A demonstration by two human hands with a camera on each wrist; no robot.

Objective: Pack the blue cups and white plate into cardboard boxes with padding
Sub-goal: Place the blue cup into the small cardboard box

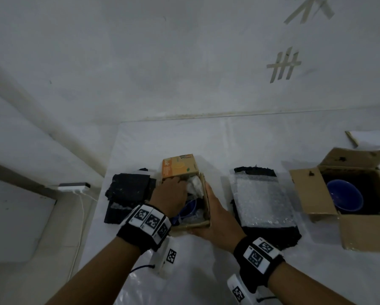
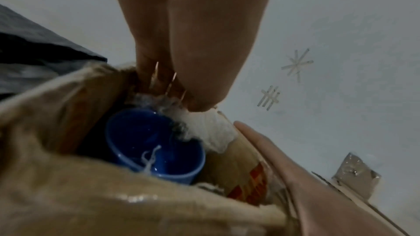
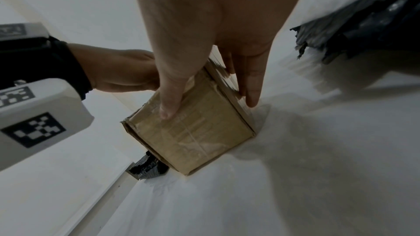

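A small cardboard box (image 1: 203, 223) with an orange flap stands open at the table's middle. Inside it lies a blue cup (image 2: 147, 141), with white padding (image 2: 213, 132) and a bit of bubble wrap at its far end. My left hand (image 1: 181, 183) reaches into the box from above, and its fingertips (image 2: 197, 105) pinch the white padding over the cup. My right hand (image 1: 215, 214) grips the box from the right, thumb (image 3: 169, 103) on the near face and fingers (image 3: 250, 87) along the side wall. A second blue cup (image 1: 344, 195) sits in a bigger open cardboard box (image 1: 305, 190) at the right.
Bubble wrap (image 1: 261, 199) lies on a black sheet between the two boxes. A pile of black foam pieces (image 1: 129, 190) sits left of the small box. The table edge drops off at the left, near a white power strip (image 1: 74, 188). Another flat box (image 1: 369, 139) is at the far right.
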